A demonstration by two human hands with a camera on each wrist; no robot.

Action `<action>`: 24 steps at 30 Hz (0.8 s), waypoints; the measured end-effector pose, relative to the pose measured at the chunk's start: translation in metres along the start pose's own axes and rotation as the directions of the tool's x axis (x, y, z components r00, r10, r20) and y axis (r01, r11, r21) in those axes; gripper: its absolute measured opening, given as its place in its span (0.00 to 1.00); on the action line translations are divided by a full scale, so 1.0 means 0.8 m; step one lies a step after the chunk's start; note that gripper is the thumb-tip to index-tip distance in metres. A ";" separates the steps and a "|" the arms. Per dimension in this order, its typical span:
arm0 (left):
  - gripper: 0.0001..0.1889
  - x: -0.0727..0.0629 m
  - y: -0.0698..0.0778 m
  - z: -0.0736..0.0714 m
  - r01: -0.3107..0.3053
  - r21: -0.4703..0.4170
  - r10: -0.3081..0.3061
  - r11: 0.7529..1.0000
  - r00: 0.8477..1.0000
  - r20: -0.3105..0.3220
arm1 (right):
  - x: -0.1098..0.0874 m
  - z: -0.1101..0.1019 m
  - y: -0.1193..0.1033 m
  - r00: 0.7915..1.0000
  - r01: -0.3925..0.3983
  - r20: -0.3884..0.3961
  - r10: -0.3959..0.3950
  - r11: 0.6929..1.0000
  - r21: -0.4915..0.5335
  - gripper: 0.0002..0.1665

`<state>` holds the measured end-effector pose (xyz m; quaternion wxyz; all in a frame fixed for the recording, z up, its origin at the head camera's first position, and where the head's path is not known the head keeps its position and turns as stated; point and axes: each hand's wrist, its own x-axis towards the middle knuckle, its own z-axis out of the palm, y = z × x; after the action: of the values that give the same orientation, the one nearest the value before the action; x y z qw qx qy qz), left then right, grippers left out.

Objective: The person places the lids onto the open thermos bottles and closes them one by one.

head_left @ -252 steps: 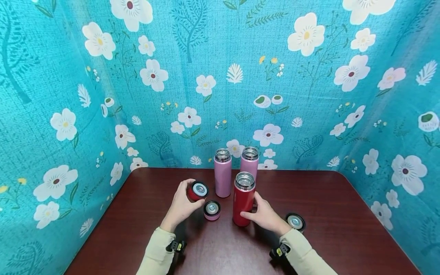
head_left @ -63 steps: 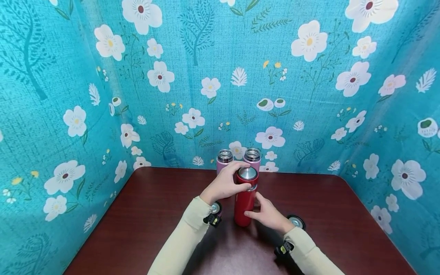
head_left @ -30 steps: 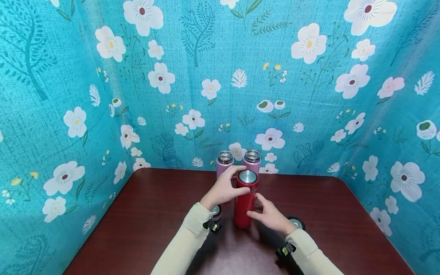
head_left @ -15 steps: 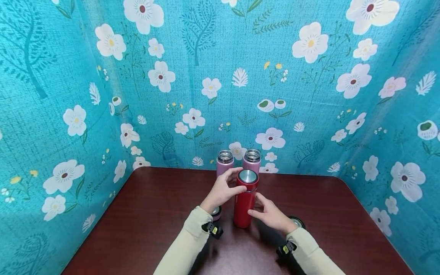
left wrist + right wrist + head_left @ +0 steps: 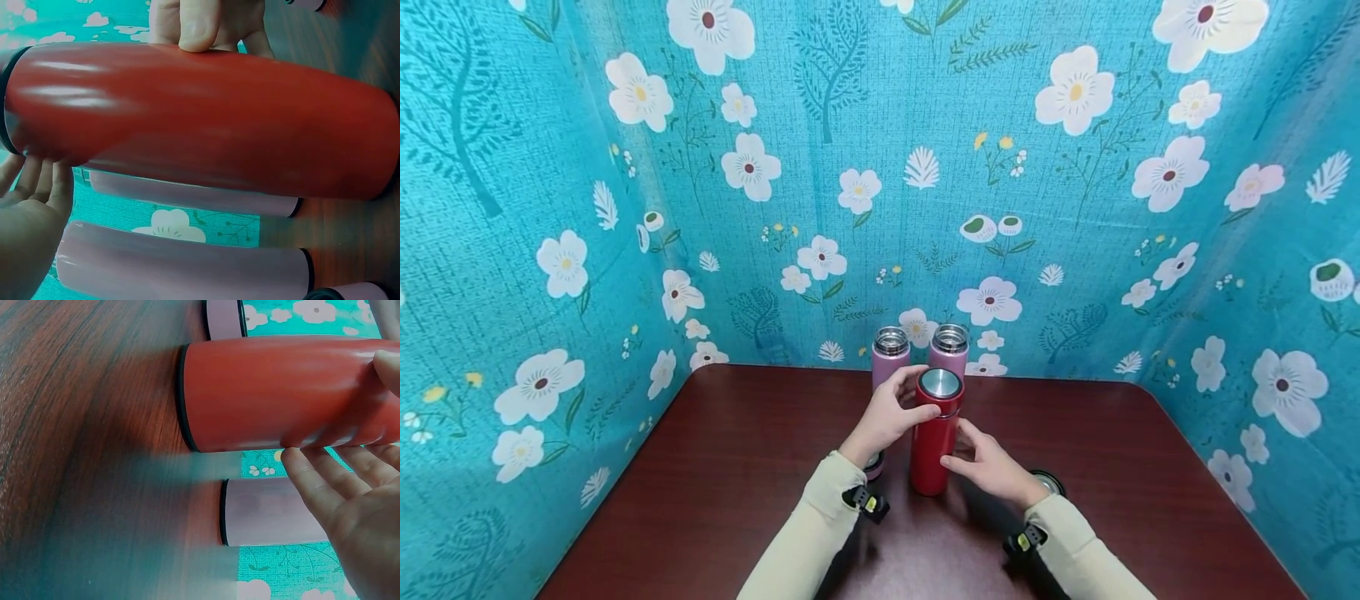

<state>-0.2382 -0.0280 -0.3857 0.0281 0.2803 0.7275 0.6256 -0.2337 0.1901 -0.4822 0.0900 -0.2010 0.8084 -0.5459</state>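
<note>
A red thermos [image 5: 930, 454] stands upright on the table, its red lid [image 5: 941, 385] with a silver top sitting level on the mouth. My left hand [image 5: 878, 423] holds the lid from the left, thumb in front. On the right, my right hand [image 5: 991, 468] grips the thermos body around its middle. In the left wrist view the red body [image 5: 206, 119] crosses the picture, with the left fingertips at its lid end. The right wrist view shows the body [image 5: 275, 394] resting on its black-rimmed base, right fingers against its side.
Two lidless pink thermoses [image 5: 891, 365] [image 5: 950, 364] stand behind the red one. A pink lid [image 5: 874, 469] lies partly hidden by the left wrist. Another lid [image 5: 1049, 482] lies beside the right forearm. Floral cloth [image 5: 850, 250] closes off the table's back and sides.
The left hand has brought the red lid from the left onto the thermos mouth, where it changed from tilted to level. The left fingers shifted slightly lately. The right hand has kept its hold.
</note>
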 end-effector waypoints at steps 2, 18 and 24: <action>0.31 -0.001 -0.002 -0.001 0.010 -0.021 -0.010 1.000 1.000 0.003 | 0.000 0.000 -0.001 1.000 -0.001 0.002 0.001 1.000 -0.002 0.40; 0.31 0.001 -0.022 0.000 0.012 -0.147 -0.014 0.989 1.000 -0.011 | 0.000 0.000 -0.001 1.000 -0.031 0.001 0.031 0.999 0.020 0.41; 0.28 0.010 -0.047 -0.001 0.031 -0.133 -0.034 0.991 0.999 -0.019 | 0.000 0.000 0.000 1.000 -0.018 0.008 0.018 1.000 0.009 0.41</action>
<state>-0.2591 -0.0271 -0.4177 0.0489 0.2593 0.6890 0.6750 -0.2333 0.1902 -0.4821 0.0990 -0.1957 0.8074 -0.5478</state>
